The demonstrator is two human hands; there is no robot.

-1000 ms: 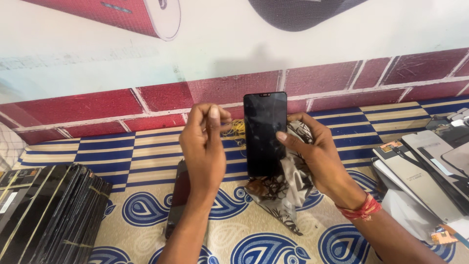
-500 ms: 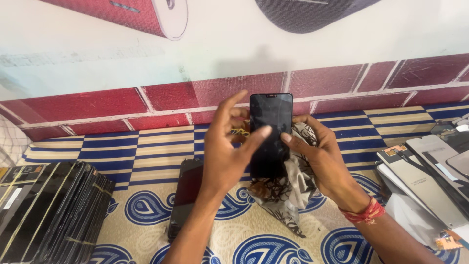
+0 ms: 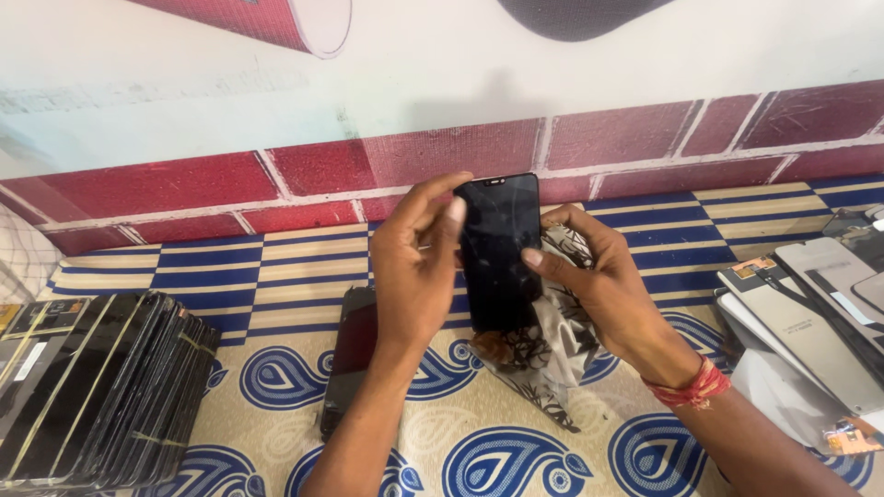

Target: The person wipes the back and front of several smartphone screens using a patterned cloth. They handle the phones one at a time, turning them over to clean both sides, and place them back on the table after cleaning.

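Standing upright above the patterned cloth (image 3: 276,276), the black phone screen (image 3: 499,248) is held in the right hand (image 3: 599,285), thumb laid across its glass, with a printed rag (image 3: 543,359) bunched beneath. The left hand (image 3: 414,267) has been drawn off the glass since half a second ago; its fingers are now loosely curled at the left edge. A second dark panel (image 3: 350,354) lies flat below.

- The single head camera is looking forward and down from the person's own eye level.
- It is sitting close, about an arm's reach from the patterned bench (image 3: 276,276).
- It is facing the brick-painted wall (image 3: 184,184) behind the bench.
- No second view is sharing the scene.
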